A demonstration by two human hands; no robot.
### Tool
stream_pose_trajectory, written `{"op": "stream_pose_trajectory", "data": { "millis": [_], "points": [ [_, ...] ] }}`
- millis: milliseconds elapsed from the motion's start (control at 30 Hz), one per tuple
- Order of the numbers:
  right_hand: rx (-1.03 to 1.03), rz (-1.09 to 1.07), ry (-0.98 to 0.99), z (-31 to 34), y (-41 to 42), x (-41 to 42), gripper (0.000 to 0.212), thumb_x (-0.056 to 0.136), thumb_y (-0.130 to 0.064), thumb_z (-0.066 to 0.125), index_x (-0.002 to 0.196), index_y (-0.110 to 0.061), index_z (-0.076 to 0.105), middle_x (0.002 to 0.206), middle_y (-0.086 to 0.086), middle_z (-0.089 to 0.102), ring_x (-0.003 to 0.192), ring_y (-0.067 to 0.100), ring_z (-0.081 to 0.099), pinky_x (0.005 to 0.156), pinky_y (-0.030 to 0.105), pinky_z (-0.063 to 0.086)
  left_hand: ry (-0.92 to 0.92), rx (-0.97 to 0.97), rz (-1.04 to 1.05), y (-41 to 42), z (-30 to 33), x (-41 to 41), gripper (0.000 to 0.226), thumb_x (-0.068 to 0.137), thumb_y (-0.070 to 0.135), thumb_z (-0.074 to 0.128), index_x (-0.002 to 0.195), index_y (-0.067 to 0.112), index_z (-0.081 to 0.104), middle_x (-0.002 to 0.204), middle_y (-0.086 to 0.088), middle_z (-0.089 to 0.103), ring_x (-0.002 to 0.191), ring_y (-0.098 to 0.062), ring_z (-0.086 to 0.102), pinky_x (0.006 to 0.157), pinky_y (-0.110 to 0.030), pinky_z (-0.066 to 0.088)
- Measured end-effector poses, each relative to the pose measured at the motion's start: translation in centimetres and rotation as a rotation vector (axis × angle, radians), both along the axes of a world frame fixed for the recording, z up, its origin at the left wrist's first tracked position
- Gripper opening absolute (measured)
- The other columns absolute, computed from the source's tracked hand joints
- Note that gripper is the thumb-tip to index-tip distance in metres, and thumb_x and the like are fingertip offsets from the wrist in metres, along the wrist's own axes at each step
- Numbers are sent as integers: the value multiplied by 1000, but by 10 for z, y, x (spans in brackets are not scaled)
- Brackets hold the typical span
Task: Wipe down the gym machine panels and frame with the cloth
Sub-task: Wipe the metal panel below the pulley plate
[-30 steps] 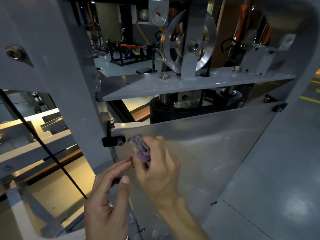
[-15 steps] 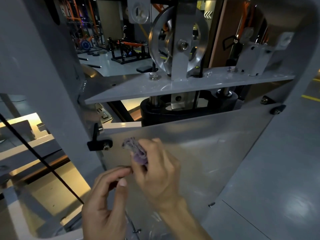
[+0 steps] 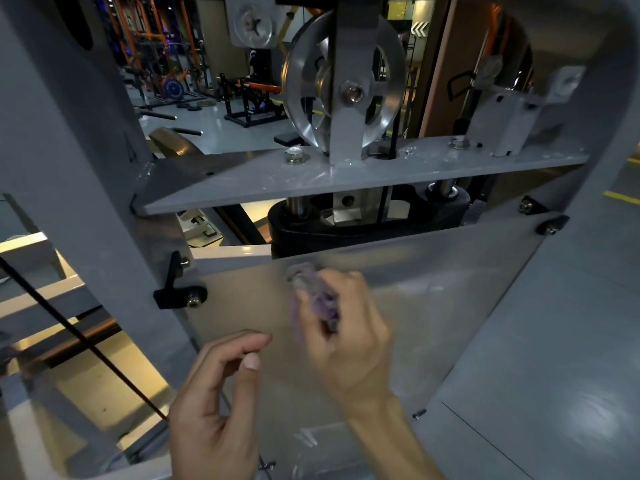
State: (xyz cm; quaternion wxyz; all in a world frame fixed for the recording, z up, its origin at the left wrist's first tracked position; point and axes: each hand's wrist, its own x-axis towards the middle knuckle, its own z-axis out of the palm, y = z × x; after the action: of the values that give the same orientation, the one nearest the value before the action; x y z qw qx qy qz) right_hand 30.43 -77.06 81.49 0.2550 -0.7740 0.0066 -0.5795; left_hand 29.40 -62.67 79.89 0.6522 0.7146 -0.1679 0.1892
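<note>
Head cam, looking fwd/down, close to panel (image 3: 433, 306).

Right hand (image 3: 349, 344) presses cloth (image 3: 317, 296) against panel (image 3: 450, 306).

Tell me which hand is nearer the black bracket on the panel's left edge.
Left. The left hand hangs below and slightly right of the black bracket; the right hand, gripping the purple cloth, is farther right on the panel.

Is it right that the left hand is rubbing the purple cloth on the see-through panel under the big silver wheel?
Not quite. The head view shows the right hand gripping the purple cloth and rubbing it on the see-through panel under the big silver wheel. The left hand holds nothing.
</note>
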Motion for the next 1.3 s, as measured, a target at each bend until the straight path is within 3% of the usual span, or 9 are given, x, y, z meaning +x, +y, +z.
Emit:
{"op": "stream_pose_trajectory", "data": {
  "millis": [133, 333, 467, 567, 700, 833, 967, 1100, 1300],
  "points": [
    [157, -104, -57, 9, -29, -10, 19, 97, -27, 63, 109, -17, 53, 82, 6, 66, 72, 7, 55, 68, 4, 41, -15, -1, 22, 0, -3, 2, 19, 93, 40, 56, 99, 37, 74, 106, 2, 73, 101, -21, 68, 83, -50, 56],
    [5, 119, -12, 25, 30, 9, 19, 99, -23, 62, 117, -22, 55, 93, -4, 60, 73, 17, 62, 59, 36, 55, -26, -40, -13, -3, -3, 4, 13, 93, 34, 61, 96, 32, 74, 97, -2, 73, 89, -23, 68, 77, -34, 53],
    [-31, 136, -12, 32, 26, 9, 19, 97, -20, 65, 114, -22, 60, 89, -2, 64, 72, 16, 61, 62, 28, 54, -39, -46, -20, -3, 1, 7, 13, 93, 34, 61, 93, 33, 73, 93, -1, 72, 87, -19, 67, 74, -30, 52],
    [54, -37, -69, 29, -15, -3, 20, 90, -18, 72, 108, -13, 66, 86, -6, 63, 76, 5, 56, 78, 8, 48, -44, -46, 9, 1, 2, 7, 17, 93, 38, 58, 95, 35, 74, 97, 2, 73, 93, -19, 69, 75, -37, 54],
    [391, 25, -16, 36, -33, -11, 14, 87, -19, 70, 99, -22, 65, 70, -10, 65, 63, 15, 67, 61, 39, 56, -22, -49, 18, 7, 0, 8, 17, 93, 40, 57, 95, 37, 74, 97, 0, 74, 92, -18, 69, 75, -34, 56],
    [219, 181, 45, 50, 30, 1, 18, 78, -10, 72, 93, -18, 71, 80, -13, 64, 72, -6, 61, 63, 14, 52, -40, -81, -1, 10, -1, 9, 15, 93, 34, 60, 95, 39, 74, 92, 0, 72, 84, -17, 68, 72, -29, 54],
    [33, 242, 186, 60, 64, 10, 15, 80, -24, 65, 93, -17, 68, 86, -7, 64, 69, 14, 61, 55, 32, 52, 0, -97, -22, 14, -2, 12, 24, 93, 22, 64, 93, 44, 73, 92, 3, 73, 84, -10, 67, 73, -24, 52],
    [228, 145, 190, 60, 19, -5, 17, 77, -17, 75, 88, -28, 69, 74, -16, 64, 66, -4, 59, 63, 12, 49, -28, -87, -13, 23, 1, 12, 16, 93, 39, 58, 93, 39, 74, 91, -1, 72, 81, -18, 68, 71, -28, 55],
    [336, 51, 234, 68, 31, -8, 9, 78, -28, 71, 84, -25, 66, 61, -12, 64, 55, 6, 64, 53, 25, 53, -36, -89, -16, 39, -3, 14, 19, 93, 37, 57, 97, 42, 74, 92, 2, 72, 79, -17, 68, 72, -23, 54]
  ]
}}
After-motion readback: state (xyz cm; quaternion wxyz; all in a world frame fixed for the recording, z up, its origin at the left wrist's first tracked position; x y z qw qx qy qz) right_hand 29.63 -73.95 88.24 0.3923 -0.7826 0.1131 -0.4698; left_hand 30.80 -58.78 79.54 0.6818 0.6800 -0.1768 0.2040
